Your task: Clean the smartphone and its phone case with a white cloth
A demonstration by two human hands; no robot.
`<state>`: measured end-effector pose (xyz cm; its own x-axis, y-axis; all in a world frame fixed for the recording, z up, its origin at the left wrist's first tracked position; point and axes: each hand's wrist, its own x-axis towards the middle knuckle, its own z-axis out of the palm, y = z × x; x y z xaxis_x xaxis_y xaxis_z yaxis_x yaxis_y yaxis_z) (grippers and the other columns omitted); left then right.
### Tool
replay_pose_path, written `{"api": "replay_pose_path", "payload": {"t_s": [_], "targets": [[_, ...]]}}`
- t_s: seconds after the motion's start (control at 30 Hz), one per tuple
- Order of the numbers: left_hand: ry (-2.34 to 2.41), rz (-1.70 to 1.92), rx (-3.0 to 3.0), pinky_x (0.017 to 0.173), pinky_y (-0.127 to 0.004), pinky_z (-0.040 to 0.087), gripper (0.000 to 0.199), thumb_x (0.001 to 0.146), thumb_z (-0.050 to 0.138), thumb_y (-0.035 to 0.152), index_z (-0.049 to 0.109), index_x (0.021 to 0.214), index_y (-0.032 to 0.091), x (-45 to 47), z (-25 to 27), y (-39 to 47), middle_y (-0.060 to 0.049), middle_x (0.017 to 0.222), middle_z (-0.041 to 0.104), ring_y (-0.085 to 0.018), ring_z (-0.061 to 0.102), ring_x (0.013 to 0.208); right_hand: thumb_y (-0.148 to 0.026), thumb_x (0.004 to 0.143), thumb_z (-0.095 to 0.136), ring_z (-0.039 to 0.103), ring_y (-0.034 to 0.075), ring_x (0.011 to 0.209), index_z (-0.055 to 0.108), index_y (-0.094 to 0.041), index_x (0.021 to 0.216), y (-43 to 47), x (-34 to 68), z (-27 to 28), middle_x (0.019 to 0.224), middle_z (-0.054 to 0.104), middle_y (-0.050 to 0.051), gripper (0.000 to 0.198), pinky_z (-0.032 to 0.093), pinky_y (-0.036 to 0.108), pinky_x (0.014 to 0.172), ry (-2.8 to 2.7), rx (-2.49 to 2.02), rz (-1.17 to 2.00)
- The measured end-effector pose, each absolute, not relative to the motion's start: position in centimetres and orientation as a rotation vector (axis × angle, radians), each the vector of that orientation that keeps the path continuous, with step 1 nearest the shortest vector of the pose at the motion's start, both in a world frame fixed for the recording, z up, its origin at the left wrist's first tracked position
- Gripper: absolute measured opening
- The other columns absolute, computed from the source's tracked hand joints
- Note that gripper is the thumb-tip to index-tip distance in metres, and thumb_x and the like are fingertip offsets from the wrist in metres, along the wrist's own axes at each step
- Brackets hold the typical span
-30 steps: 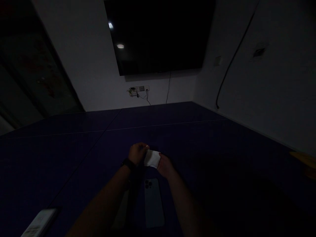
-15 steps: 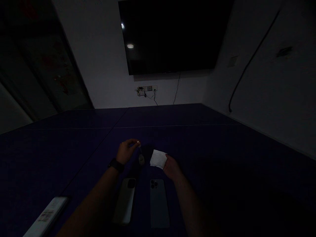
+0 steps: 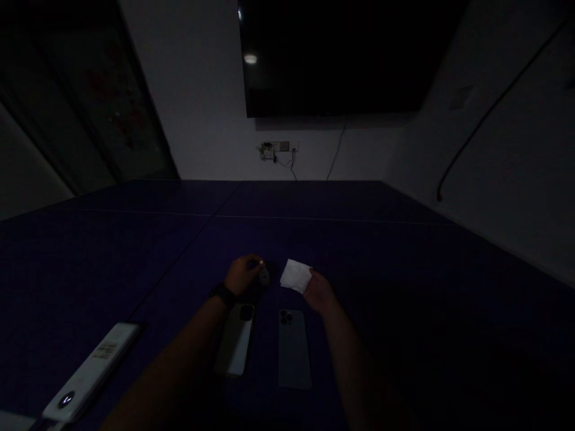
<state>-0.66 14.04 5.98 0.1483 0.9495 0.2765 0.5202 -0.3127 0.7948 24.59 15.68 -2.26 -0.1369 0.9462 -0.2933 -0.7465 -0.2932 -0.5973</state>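
My left hand point(image 3: 242, 274), a dark watch on its wrist, pinches a small white-tipped cap point(image 3: 262, 263) right at the top of a small pale bottle point(image 3: 265, 277). In this dim light I cannot tell whether the cap sits in the bottle's neck. To the right, my right hand point(image 3: 320, 292) is closed on the edge of a folded white tissue point(image 3: 296, 276), held flat just above the table. Nearer to me, a phone in a pale case point(image 3: 235, 341) lies face down below my left hand. A grey phone point(image 3: 294, 350) lies face down beside it.
A white power bank point(image 3: 94, 371) with a small lit display lies at the front left, a cable at its near end. The dark blue table point(image 3: 179, 239) reaches to the wall, where sockets with cords point(image 3: 278, 146) sit under a large dark television point(image 3: 341, 60).
My left hand has brought the white-tipped cap down from above the bottle to its top. My right hand still holds the tissue. The view has shifted, showing more of the power bank.
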Motion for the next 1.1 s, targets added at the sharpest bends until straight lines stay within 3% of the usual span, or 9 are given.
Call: {"api": "replay_pose_path", "payload": {"t_s": [0.4, 0.53, 0.67, 0.83, 1.1], "targets": [[1.554, 1.005, 1.997, 0.094, -0.047, 0.054, 0.033, 0.098, 0.063, 0.037, 0.061, 0.124, 0.018, -1.5, 5.8, 11.6, -0.01, 0.127, 0.063, -0.025, 0.064, 0.11, -0.023, 0.095, 0.045, 0.074, 0.029, 0.091, 0.065, -0.019, 0.115, 15.5, 24.7, -1.8, 0.091, 0.079, 0.009, 0.029, 0.058, 0.047, 0.084, -0.38, -0.747, 1.724], [1.77, 0.868, 2.03, 0.1, -0.047, 0.047, 0.046, 0.092, 0.063, 0.054, 0.063, 0.123, 0.02, -2.8, 4.9, 7.2, -0.013, 0.12, 0.065, -0.03, 0.06, 0.112, -0.022, 0.095, 0.047, 0.074, 0.027, 0.089, 0.066, -0.019, 0.112, 15.4, 24.6, -1.8, 0.089, 0.079, 0.007, 0.026, 0.058, 0.044, 0.083, -0.366, -0.745, 1.716], [2.033, 0.681, 1.992, 0.094, -0.051, 0.044, 0.065, 0.081, 0.064, 0.072, 0.065, 0.119, 0.019, -2.7, 3.4, 1.5, -0.02, 0.116, 0.065, -0.041, 0.056, 0.111, -0.023, 0.095, 0.048, 0.074, 0.027, 0.092, 0.066, -0.018, 0.115, 15.3, 24.6, -1.8, 0.091, 0.079, 0.008, 0.027, 0.058, 0.044, 0.085, -0.356, -0.74, 1.716], [2.192, 0.446, 1.943, 0.089, -0.052, 0.044, 0.094, 0.069, 0.066, 0.08, 0.059, 0.128, 0.008, -1.4, 2.9, -2.6, -0.028, 0.122, 0.058, -0.048, 0.05, 0.113, -0.022, 0.096, 0.046, 0.074, 0.026, 0.089, 0.065, -0.017, 0.113, 15.2, 24.7, -1.5, 0.088, 0.078, 0.007, 0.026, 0.059, 0.042, 0.082, -0.334, -0.764, 1.705], [2.101, 0.447, 1.777, 0.098, -0.05, 0.041, 0.069, 0.072, 0.073, 0.057, 0.058, 0.123, 0.011, -1.8, 3.8, -2.4, -0.021, 0.122, 0.056, -0.042, 0.048, 0.119, -0.022, 0.099, 0.041, 0.076, 0.02, 0.082, 0.064, -0.017, 0.105, 14.7, 24.6, -1.2, 0.089, 0.078, 0.006, 0.024, 0.061, 0.033, 0.075, -0.399, -0.778, 1.666]]}}
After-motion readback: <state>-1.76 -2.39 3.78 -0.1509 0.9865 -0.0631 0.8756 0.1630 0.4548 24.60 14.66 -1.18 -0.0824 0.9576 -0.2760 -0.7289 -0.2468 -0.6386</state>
